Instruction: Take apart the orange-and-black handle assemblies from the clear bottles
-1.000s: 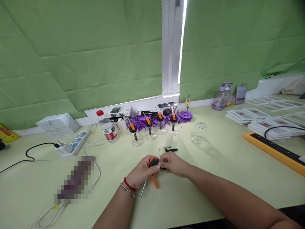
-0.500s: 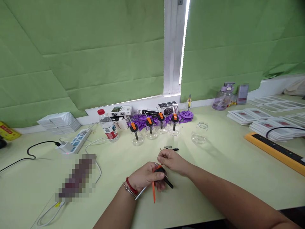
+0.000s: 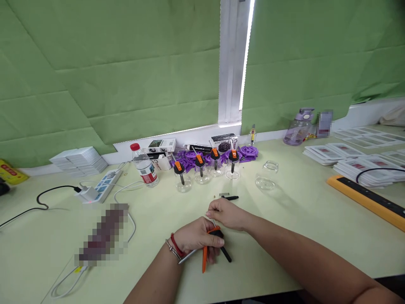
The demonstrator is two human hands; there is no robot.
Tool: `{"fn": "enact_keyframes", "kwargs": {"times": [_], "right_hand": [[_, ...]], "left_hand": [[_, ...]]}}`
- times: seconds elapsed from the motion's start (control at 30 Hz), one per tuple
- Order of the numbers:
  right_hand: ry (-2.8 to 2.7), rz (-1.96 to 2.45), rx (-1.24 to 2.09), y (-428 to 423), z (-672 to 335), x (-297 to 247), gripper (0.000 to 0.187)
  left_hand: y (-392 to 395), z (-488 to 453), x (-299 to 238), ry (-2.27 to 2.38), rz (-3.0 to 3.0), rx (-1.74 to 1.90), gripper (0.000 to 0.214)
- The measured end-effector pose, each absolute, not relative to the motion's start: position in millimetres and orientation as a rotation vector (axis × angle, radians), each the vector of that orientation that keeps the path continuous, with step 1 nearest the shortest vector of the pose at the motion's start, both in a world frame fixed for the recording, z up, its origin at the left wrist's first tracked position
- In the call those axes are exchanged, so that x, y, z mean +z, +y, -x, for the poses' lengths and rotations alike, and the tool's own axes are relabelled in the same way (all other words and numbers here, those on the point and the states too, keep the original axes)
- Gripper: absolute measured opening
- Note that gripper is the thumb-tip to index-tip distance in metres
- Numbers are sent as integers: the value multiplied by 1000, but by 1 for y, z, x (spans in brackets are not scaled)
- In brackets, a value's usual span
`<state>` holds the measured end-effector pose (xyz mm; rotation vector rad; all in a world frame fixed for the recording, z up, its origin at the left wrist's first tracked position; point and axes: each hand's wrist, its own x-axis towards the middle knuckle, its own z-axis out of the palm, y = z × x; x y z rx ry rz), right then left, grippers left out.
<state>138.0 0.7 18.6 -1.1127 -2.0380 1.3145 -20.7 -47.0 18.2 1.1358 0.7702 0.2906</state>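
Observation:
My left hand [image 3: 196,237] is closed round a small black and orange pump piece [image 3: 214,236], with an orange lever pointing down, a black tube slanting to the right and a grey metal rod sticking out to the left. My right hand [image 3: 228,214] sits just behind it, its fingertips pinched on a thin metal pin at the top of that piece. A small spring and a black stick [image 3: 228,196] lie on the table beyond my hands. Further back stands a row of small glass bottles with orange and black tops [image 3: 205,169].
An empty glass jar [image 3: 267,175] lies on its side at the right of the row. Purple plastic parts [image 3: 245,151], small boxes and a water bottle [image 3: 144,166] line the wall. A power strip [image 3: 100,185] with cables is at the left. Card stacks and an orange-edged ruler [image 3: 368,199] are at the right.
My hands have drawn nearer to me and apart. The left hand turned the piece so that its lever points down, and the right hand now pinches a pin at its top.

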Motion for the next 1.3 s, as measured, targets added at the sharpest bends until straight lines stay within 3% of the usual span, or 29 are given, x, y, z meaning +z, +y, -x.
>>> {"fn": "enact_keyframes", "kwargs": {"times": [0.17,0.3,0.43,0.53,0.7,0.8,1.0,1.2,1.3], "right_hand": [[-1864,1126,1023,20,-127,23,23],[-2295,1120,524,27,-122,10,13],[-2648,1119,196,23,-122,-10,18],[-2521,1152,332,20,-124,-9,22],[-1876,1144,1075,12,-123,11,39],[-1718,1136,1373,7,-118,9,31],[-1431,1222,1379,17,-124,6,21],[-1078,1165,1342,26,-141,22,29],[-1102,1100,1393,19,-140,24,30]], "left_hand": [[-52,25,27,711,-1137,148,31],[-40,45,37,822,-1085,545,39],[-25,64,39,1017,-947,923,39],[-21,66,34,1134,-939,970,41],[-20,51,24,1192,-980,1018,46],[-22,43,23,1137,-1004,1043,45],[-19,57,27,1164,-1042,972,41],[-4,79,5,1893,-1461,928,25],[0,76,-4,2031,-1588,921,21]]}}
